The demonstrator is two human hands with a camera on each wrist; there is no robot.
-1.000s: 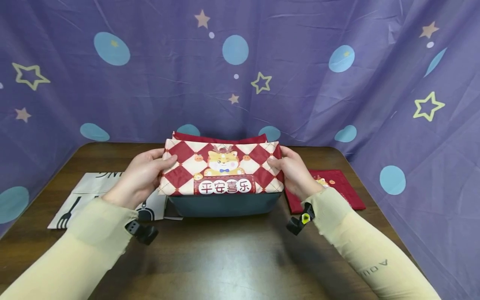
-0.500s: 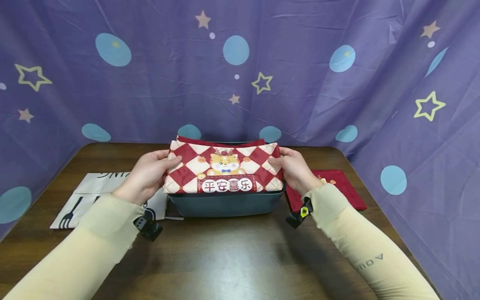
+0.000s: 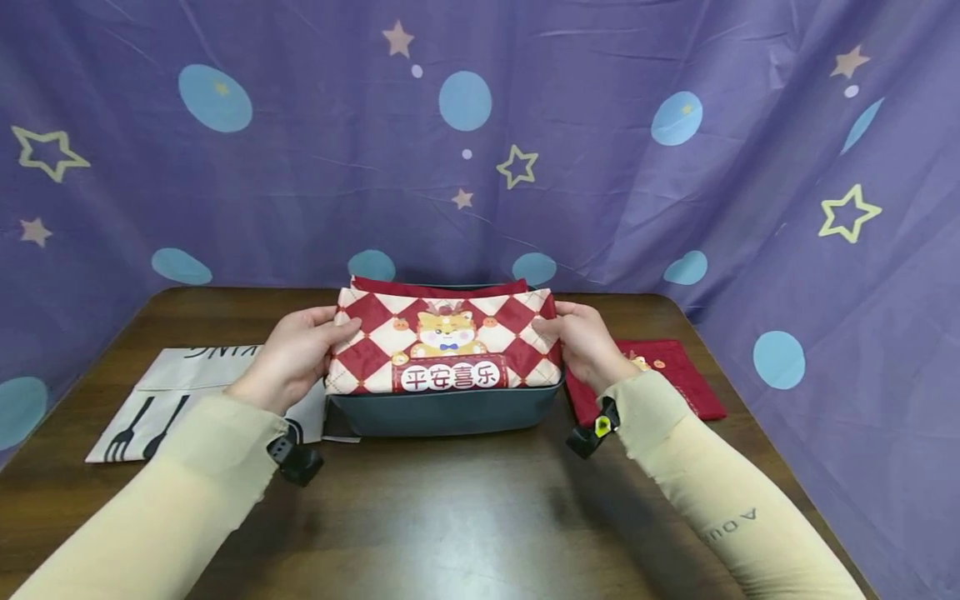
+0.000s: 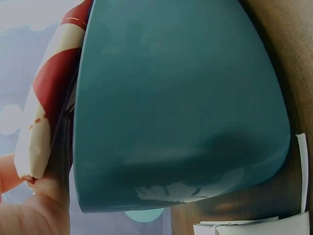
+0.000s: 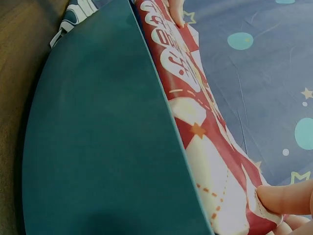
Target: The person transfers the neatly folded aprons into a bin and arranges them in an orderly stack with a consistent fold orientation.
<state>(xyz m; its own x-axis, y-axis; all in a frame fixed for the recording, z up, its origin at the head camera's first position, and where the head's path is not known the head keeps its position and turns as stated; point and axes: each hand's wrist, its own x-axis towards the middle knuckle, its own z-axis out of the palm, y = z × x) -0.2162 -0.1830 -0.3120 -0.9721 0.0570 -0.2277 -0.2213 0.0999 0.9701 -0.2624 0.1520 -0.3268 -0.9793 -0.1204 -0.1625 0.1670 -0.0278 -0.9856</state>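
Note:
A folded red-and-cream checked cloth [image 3: 447, 333] with a cartoon dog and a line of Chinese characters lies over the opening of a dark teal bin [image 3: 450, 414]. Its left end is pinched between the thumb and fingers of my left hand [image 3: 296, 354]. At the other end my right hand [image 3: 588, 342] grips it the same way, thumb on top. Seen from the left wrist, the cloth's folded edge [image 4: 54, 93] runs along the bin's rim. In the right wrist view its lower side [image 5: 195, 142] overlaps the rim. The bin's inside is mostly hidden.
A folded off-white cloth [image 3: 168, 392] printed with black cutlery lies left of the bin, partly behind my left forearm. To the right rests a folded red cloth [image 3: 686, 379]. A purple curtain [image 3: 480, 225] hangs behind the wooden table [image 3: 450, 500].
Both hands have lowered the checked cloth slightly toward the bin, and the bin's back rim now shows behind it. The left end has shifted a little to the right.

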